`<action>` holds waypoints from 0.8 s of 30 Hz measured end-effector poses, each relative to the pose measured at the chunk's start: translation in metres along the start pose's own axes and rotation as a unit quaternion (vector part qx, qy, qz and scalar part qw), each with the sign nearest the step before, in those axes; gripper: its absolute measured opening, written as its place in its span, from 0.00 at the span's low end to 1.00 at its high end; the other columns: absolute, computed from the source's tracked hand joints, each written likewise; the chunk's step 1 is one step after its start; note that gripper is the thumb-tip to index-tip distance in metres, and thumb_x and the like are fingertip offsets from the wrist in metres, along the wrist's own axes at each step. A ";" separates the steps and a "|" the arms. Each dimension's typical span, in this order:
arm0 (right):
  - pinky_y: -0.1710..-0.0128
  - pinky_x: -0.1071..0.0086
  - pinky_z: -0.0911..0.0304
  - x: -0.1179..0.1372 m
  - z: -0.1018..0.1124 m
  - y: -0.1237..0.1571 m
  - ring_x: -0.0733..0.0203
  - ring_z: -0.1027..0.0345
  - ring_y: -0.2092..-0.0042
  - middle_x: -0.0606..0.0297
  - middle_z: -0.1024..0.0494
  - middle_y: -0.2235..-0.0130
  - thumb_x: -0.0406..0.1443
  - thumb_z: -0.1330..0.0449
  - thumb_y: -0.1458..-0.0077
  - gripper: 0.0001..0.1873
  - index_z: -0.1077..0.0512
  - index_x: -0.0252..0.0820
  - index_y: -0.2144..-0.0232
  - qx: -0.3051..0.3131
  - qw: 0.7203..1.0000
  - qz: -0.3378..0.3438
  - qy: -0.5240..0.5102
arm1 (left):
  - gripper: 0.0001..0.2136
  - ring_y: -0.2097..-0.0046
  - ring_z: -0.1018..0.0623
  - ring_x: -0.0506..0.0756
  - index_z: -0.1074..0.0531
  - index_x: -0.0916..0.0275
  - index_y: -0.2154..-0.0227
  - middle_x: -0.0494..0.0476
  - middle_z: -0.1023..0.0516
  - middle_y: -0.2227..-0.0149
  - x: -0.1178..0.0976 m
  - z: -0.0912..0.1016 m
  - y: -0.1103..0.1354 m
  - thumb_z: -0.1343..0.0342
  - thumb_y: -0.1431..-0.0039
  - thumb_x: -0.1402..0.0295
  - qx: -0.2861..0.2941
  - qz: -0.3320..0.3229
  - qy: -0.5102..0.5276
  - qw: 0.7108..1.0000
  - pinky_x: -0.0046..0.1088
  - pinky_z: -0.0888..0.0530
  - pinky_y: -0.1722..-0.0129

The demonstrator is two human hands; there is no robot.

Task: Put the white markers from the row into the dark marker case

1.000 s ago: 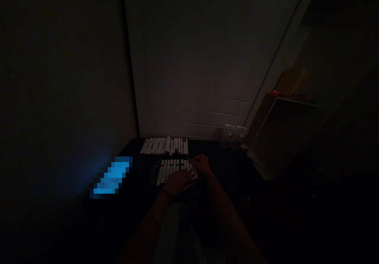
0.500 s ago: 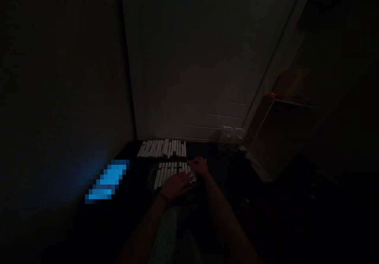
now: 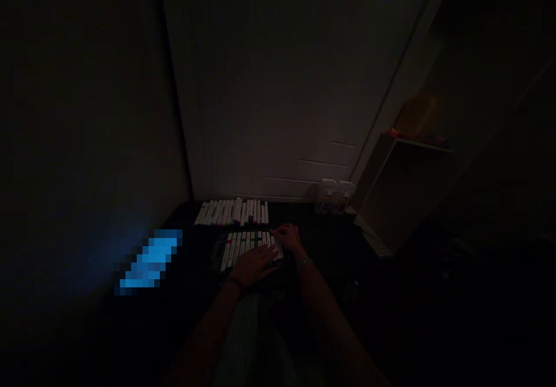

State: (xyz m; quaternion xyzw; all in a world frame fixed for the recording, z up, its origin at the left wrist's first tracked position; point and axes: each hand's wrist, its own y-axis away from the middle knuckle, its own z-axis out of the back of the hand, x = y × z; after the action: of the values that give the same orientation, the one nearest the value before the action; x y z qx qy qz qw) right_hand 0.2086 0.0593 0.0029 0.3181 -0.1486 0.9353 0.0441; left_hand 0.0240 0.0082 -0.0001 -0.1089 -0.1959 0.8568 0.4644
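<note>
Several white markers point(image 3: 237, 249) lie side by side in a dark case point(image 3: 216, 252), some with coloured bands. My left hand point(image 3: 253, 265) rests flat across the lower right part of this row, fingers stretched out over the markers. At the upper right end of the row is my right hand point(image 3: 287, 237), its fingers bent and drawn together at the top of a marker point(image 3: 278, 250). The dim light blurs the fingertips. Behind the case, a second row of white markers point(image 3: 232, 212) lies loose on the dark tabletop point(image 3: 317, 242).
A bright blue pixelated patch point(image 3: 150, 262) covers something at the table's left. Two small white packages point(image 3: 333, 196) stand at the back right by the wall point(image 3: 282, 97). A shelf unit point(image 3: 391, 190) with an orange object point(image 3: 417, 114) on top rises at the right.
The whole view has shifted slightly, so things appear a little further left and higher. Both hands stay at nearly the same places over the markers.
</note>
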 end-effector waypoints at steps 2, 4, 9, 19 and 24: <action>0.53 0.69 0.49 0.000 0.000 0.001 0.60 0.41 0.52 0.66 0.29 0.58 0.53 0.44 0.52 0.19 0.24 0.48 0.69 -0.007 1.000 0.004 -0.002 | 0.20 0.46 0.32 0.56 0.35 0.56 0.49 0.54 0.31 0.47 -0.003 0.004 0.000 0.55 0.41 0.54 0.007 0.006 -0.004 1.000 0.36 0.35 0.48; 0.52 0.68 0.50 0.001 -0.001 0.001 0.59 0.41 0.52 0.65 0.29 0.58 0.53 0.44 0.52 0.18 0.24 0.48 0.70 -0.013 1.000 0.001 -0.001 | 0.20 0.47 0.32 0.57 0.35 0.56 0.49 0.55 0.31 0.47 -0.004 0.006 0.000 0.55 0.42 0.54 0.012 0.008 -0.005 1.000 0.36 0.35 0.49; 0.52 0.67 0.49 0.002 -0.001 0.002 0.58 0.41 0.52 0.65 0.29 0.58 0.52 0.43 0.52 0.18 0.24 0.48 0.70 -0.011 1.000 -0.007 -0.008 | 0.20 0.46 0.32 0.57 0.34 0.55 0.50 0.55 0.31 0.47 -0.005 0.005 0.001 0.54 0.42 0.54 0.007 0.022 -0.001 1.000 0.37 0.35 0.48; 0.54 0.68 0.48 0.000 -0.001 0.001 0.58 0.41 0.52 0.65 0.29 0.58 0.52 0.43 0.53 0.18 0.24 0.47 0.70 -0.012 1.000 -0.008 -0.011 | 0.19 0.46 0.32 0.58 0.35 0.56 0.49 0.54 0.31 0.47 -0.006 0.007 0.001 0.54 0.41 0.56 0.013 0.027 -0.002 1.000 0.37 0.35 0.48; 0.54 0.69 0.48 -0.001 -0.001 0.002 0.58 0.42 0.52 0.65 0.29 0.58 0.53 0.43 0.54 0.18 0.24 0.47 0.70 -0.016 1.000 -0.005 -0.010 | 0.19 0.46 0.32 0.57 0.35 0.56 0.49 0.54 0.31 0.47 -0.004 0.005 0.001 0.53 0.42 0.55 0.013 0.031 0.012 0.999 0.36 0.35 0.48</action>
State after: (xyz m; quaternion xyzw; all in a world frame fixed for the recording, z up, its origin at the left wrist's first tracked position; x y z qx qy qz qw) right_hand 0.2087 0.0581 0.0005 0.3277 -0.1628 0.9292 0.0523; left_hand 0.0240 0.0029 0.0036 -0.1188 -0.1758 0.8719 0.4414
